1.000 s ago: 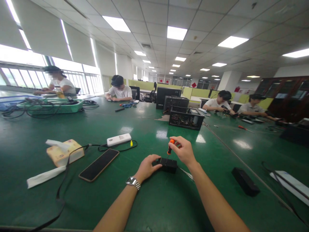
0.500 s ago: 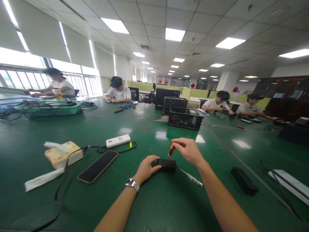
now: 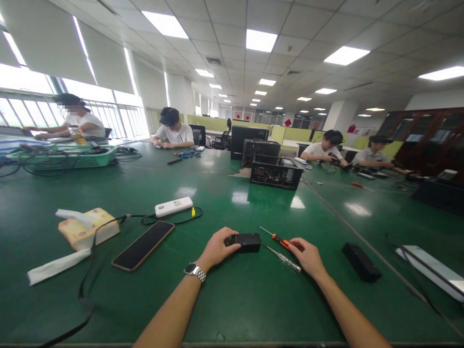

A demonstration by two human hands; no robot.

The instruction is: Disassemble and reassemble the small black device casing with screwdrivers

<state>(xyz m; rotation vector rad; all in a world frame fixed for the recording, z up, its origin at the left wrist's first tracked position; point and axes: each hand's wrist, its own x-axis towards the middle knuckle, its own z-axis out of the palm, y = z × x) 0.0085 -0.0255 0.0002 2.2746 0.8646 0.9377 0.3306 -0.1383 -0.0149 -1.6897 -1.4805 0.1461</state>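
Left hand (image 3: 218, 249) clamping thumb and fingers on the small black rectangular box (image 3: 247, 242), right hand's (image 3: 304, 254) fingers narrowly pinching the orange-and-black-handled screwdriver (image 3: 282, 240) right of the box, clear-handled metal screwdriver (image 3: 286, 260) between box and right hand.

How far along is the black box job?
Done: the orange-handled screwdriver has come off the black box.
In hand: left hand grips the box; right hand holds the screwdriver's handle.
Remaining: unclear, any fastenings are too small to read; the second black box lies untouched.
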